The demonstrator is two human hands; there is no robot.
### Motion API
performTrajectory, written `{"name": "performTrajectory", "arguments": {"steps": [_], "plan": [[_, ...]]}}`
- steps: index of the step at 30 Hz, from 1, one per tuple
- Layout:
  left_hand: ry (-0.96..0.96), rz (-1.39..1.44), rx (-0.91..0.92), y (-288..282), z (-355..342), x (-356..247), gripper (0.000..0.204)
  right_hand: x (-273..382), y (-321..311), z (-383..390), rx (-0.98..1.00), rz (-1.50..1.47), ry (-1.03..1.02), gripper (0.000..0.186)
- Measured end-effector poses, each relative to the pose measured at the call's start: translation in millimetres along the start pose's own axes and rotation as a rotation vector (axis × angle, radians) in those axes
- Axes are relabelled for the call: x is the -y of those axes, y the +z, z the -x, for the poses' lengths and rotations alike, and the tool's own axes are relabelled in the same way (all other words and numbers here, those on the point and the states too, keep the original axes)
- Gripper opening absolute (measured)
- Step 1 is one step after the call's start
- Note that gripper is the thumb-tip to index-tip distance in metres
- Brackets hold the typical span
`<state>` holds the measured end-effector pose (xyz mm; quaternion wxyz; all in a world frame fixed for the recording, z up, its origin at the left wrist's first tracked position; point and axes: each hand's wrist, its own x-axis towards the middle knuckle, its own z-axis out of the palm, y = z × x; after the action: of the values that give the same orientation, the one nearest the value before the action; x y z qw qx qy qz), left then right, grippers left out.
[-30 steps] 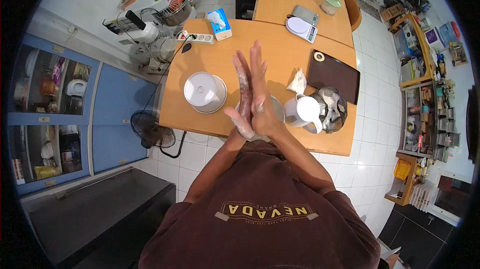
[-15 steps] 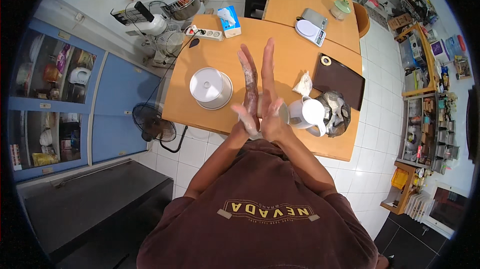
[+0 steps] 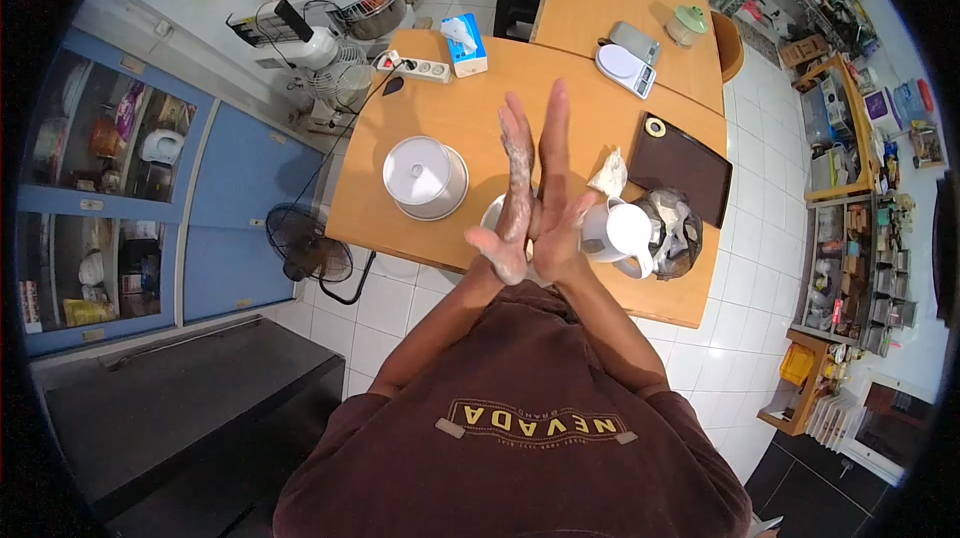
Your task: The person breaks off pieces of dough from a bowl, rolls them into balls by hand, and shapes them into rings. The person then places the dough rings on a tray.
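My left hand (image 3: 514, 203) and my right hand (image 3: 556, 198) face each other palm to palm over the table's near edge. Both have their fingers stretched out, and white floury residue coats the left one. A small pale lump (image 3: 530, 250), which looks like dough, shows between the heels of the palms; most of it is hidden. Behind the hands, the rim of a white bowl (image 3: 491, 215) peeks out. Just right of my right hand stands a white pitcher (image 3: 627, 229), beside a black plastic bag (image 3: 677, 228) with pale contents.
On the wooden table (image 3: 350, 208) are a white lidded tub (image 3: 419, 173), a dark tray (image 3: 685, 163) with a tape roll, a crumpled white cloth or bag (image 3: 610, 174), a white scale (image 3: 624, 71), a tissue box (image 3: 465, 46) and a power strip (image 3: 420, 68). A black fan (image 3: 308, 243) stands left.
My palms have slid against each other, and the left hand has turned its thumb outward. Both hands sit slightly farther right in the picture. The white bowl rim now shows left of them.
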<state>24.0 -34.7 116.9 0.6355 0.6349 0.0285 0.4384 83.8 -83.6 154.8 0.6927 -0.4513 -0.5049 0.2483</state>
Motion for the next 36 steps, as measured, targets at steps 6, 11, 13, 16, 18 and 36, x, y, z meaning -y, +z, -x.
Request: {"name": "performTrajectory", "arguments": {"steps": [6, 11, 13, 16, 18, 36], "plan": [[-0.119, 0.32, -0.119, 9.6, -18.1, -25.7, 0.129, -12.0, -6.2, -7.4, -0.087, 0.23, -0.145, 0.105], [-0.068, 0.087, -0.129, -6.5, -22.7, -10.0, 0.121, 1.1, 6.2, 6.2, 0.022, 0.155, -0.06, 0.107], [0.029, 0.025, -0.038, 9.1, -16.2, -12.9, 0.12, 16.6, 5.5, 0.0, -0.027, -0.008, 0.007, 0.108], [0.042, -0.075, 0.003, 5.3, -10.2, -5.1, 0.12, 23.1, -0.5, -9.3, -0.075, 0.003, 0.005, 0.108], [0.05, 0.068, 0.029, 8.9, -12.7, -20.1, 0.12, 11.7, -3.6, -9.3, -0.055, 0.113, -0.076, 0.108], [-0.075, 0.333, -0.16, 10.2, -24.1, -45.6, 0.125, 6.3, 4.4, 7.2, 0.027, 0.141, -0.023, 0.107]]}}
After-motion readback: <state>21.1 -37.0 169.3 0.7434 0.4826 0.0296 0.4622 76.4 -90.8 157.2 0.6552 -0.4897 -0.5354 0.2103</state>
